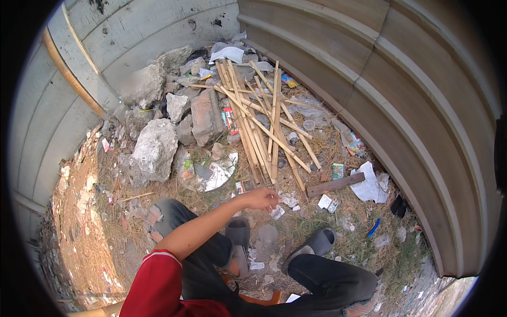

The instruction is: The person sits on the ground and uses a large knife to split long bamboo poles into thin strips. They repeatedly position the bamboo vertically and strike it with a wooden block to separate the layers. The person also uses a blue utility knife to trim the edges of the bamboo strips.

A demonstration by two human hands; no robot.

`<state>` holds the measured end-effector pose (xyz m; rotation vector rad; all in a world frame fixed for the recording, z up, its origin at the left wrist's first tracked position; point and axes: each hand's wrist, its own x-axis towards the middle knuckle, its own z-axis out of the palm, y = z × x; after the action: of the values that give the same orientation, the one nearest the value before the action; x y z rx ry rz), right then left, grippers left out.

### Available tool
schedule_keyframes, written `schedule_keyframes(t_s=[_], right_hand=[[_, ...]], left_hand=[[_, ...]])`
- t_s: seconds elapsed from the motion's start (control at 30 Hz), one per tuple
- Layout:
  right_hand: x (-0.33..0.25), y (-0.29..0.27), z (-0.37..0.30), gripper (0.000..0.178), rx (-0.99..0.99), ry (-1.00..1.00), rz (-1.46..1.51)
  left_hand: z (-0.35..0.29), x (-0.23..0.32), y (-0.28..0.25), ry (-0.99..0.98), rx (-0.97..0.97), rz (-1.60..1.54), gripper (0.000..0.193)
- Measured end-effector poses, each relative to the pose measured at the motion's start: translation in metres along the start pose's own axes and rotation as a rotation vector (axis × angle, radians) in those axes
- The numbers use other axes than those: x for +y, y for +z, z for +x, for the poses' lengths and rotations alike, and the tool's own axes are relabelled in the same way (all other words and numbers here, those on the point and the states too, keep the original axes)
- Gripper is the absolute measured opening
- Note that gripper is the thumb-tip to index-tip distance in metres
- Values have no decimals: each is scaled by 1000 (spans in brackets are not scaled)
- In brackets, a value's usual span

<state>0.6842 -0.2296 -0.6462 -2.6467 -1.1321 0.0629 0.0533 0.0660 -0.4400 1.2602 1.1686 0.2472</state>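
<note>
My left hand (pixel 261 198) reaches in from a red sleeve, over the ground in front of my sandals. Its fingers are curled, and whatever is in them, if anything, is hidden or too small to make out. Just beyond it lies a loose pile of split bamboo strips (pixel 260 119), some side by side and others crossed over them. To the right of the hand, a short flat brown wooden piece (pixel 336 185) lies on the ground by the strips' near ends. My right hand is out of view.
Large broken rocks (pixel 155 148) and a reddish block (pixel 207 116) lie left of the bamboo. A corrugated metal wall (pixel 422 116) borders the right; a grey wall (pixel 142 31) stands behind. White paper (pixel 369 184), a blue object (pixel 374 227) and litter are scattered over dry grass.
</note>
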Motion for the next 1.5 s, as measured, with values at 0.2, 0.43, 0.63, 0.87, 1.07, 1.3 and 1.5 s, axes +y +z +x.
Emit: schedule_keyframes(t_s=[0.2,0.43,0.63,0.87,1.07,1.3,1.5], right_hand=[[-101,30,104,66,-176,-178,112],[-203,71,172,56,-95,-166,150],[-171,102,183,33,28,-142,77],[-159,32,187,14,132,105,235],[-231,-84,169,20,112,9,741],[-404,-293,115,27,-105,-430,1286],[-504,-412,40,31,-564,-691,1427]], left_hand=[[184,-1,-29,-77,596,-628,37],[305,-30,-18,-230,1112,-246,47],[338,-67,-58,-237,804,-559,28],[283,-84,-103,5,1084,20,30],[159,-11,-154,181,935,-86,36],[1,145,-133,378,712,-375,30],[-136,211,-31,640,475,-680,38]])
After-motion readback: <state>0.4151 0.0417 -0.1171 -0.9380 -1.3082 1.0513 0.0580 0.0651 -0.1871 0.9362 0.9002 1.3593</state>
